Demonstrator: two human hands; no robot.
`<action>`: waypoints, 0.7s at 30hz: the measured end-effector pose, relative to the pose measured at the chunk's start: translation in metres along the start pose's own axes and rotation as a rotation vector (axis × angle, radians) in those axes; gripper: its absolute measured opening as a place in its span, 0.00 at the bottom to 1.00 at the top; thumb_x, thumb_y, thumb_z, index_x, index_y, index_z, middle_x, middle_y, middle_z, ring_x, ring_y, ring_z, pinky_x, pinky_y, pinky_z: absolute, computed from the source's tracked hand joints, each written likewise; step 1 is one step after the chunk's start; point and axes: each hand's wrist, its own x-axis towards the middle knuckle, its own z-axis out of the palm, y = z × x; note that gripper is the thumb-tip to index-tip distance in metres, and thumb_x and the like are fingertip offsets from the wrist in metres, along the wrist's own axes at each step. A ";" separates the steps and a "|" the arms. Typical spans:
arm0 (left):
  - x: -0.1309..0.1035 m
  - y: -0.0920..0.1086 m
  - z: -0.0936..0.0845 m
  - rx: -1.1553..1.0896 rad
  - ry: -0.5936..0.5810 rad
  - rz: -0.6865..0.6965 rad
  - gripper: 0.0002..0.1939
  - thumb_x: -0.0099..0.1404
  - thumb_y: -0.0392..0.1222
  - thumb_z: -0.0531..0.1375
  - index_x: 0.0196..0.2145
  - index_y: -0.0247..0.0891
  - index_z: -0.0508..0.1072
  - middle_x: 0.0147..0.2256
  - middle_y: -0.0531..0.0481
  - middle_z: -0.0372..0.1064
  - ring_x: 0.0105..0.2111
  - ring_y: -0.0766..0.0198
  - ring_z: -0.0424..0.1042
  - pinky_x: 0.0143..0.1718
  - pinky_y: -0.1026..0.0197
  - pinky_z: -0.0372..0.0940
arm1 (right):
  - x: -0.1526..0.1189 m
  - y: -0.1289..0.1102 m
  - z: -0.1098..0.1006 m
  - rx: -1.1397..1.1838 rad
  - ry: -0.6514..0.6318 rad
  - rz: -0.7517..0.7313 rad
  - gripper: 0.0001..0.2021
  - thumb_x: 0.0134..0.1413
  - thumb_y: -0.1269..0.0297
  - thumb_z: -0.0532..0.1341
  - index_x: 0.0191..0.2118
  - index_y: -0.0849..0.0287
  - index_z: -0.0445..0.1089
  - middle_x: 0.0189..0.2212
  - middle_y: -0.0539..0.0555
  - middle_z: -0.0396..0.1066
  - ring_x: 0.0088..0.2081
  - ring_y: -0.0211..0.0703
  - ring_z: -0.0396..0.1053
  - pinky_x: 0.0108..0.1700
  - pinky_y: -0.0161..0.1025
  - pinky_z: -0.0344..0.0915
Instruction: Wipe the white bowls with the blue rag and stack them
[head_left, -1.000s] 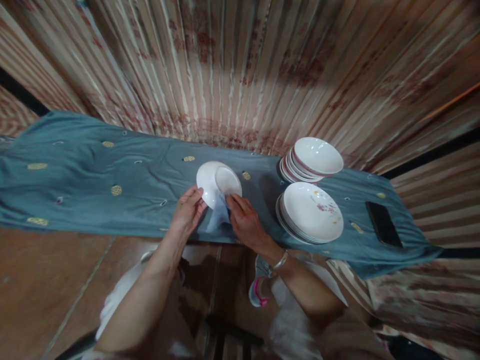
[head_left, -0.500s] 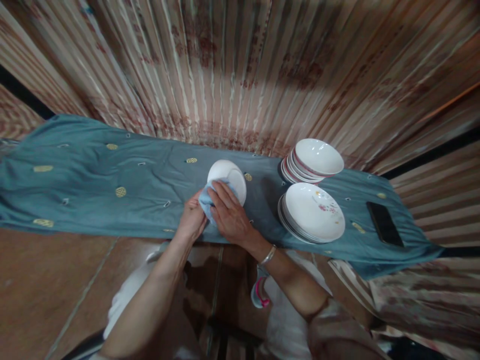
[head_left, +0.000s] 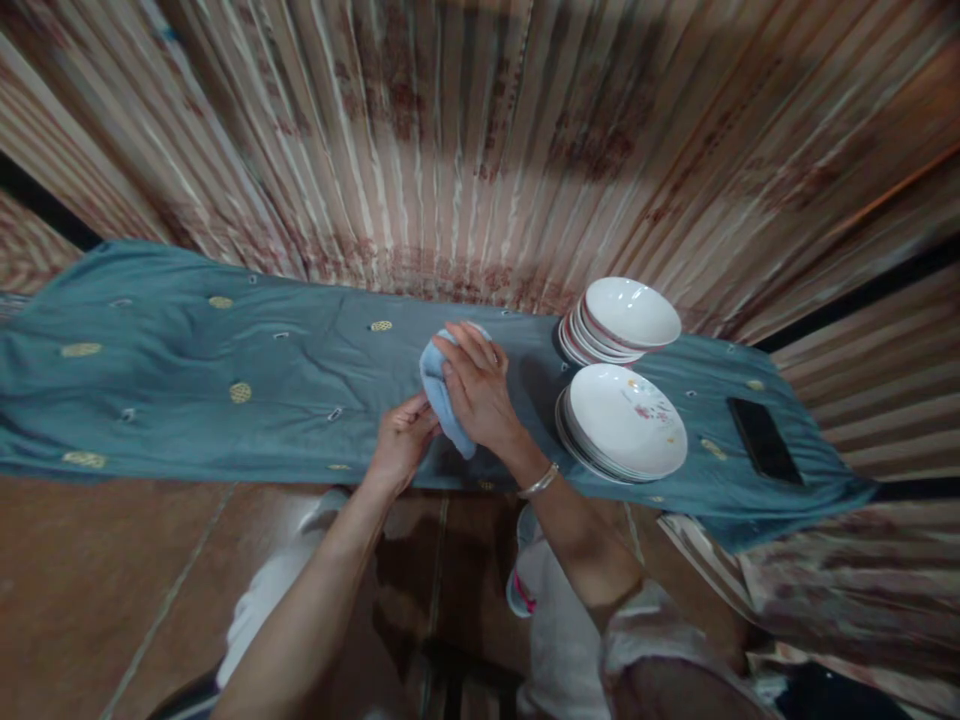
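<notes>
My right hand (head_left: 480, 385) presses a light blue cloth (head_left: 442, 390) against a white bowl (head_left: 484, 328), its fingers lying over the top. The cloth and hand hide nearly all of the bowl; only a sliver of pale rim shows at the far side. From the lower left, my left hand (head_left: 405, 435) pinches the near edge of the bowl, where the cloth covers the exact contact. Both hands work above the middle of the teal tablecloth (head_left: 300, 390). A silver bracelet (head_left: 538, 482) circles my right wrist.
Right of my hands stand a stack of white bowls (head_left: 634, 310) with reddish rims and, nearer me, a stack of flower-patterned plates (head_left: 626, 420). A black phone (head_left: 763, 440) lies farther right. Behind the narrow table hangs a pleated curtain (head_left: 450, 150).
My right hand has slid the cloth up and right over the bowl, which is now mostly covered. My left hand has shifted slightly right, and the bowl has been turned or tilted.
</notes>
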 end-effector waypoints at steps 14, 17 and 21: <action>0.000 -0.002 -0.003 0.006 0.014 -0.037 0.20 0.43 0.49 0.73 0.33 0.36 0.80 0.31 0.46 0.78 0.32 0.60 0.75 0.37 0.59 0.70 | 0.012 0.078 0.030 0.471 0.135 0.327 0.22 0.67 0.55 0.44 0.56 0.56 0.66 0.57 0.56 0.68 0.59 0.42 0.64 0.65 0.45 0.55; 0.001 -0.003 -0.003 -0.005 0.023 -0.040 0.20 0.42 0.49 0.74 0.32 0.36 0.80 0.31 0.46 0.78 0.32 0.60 0.76 0.37 0.59 0.71 | 0.006 0.084 0.037 0.513 0.145 0.428 0.21 0.66 0.54 0.45 0.55 0.55 0.67 0.56 0.55 0.69 0.59 0.42 0.64 0.65 0.45 0.54; 0.002 -0.003 -0.004 -0.018 0.023 -0.036 0.20 0.42 0.48 0.74 0.32 0.35 0.80 0.31 0.46 0.78 0.31 0.60 0.76 0.37 0.58 0.71 | -0.002 0.089 0.041 0.530 0.123 0.548 0.21 0.66 0.53 0.46 0.54 0.56 0.68 0.56 0.55 0.69 0.59 0.42 0.64 0.65 0.46 0.54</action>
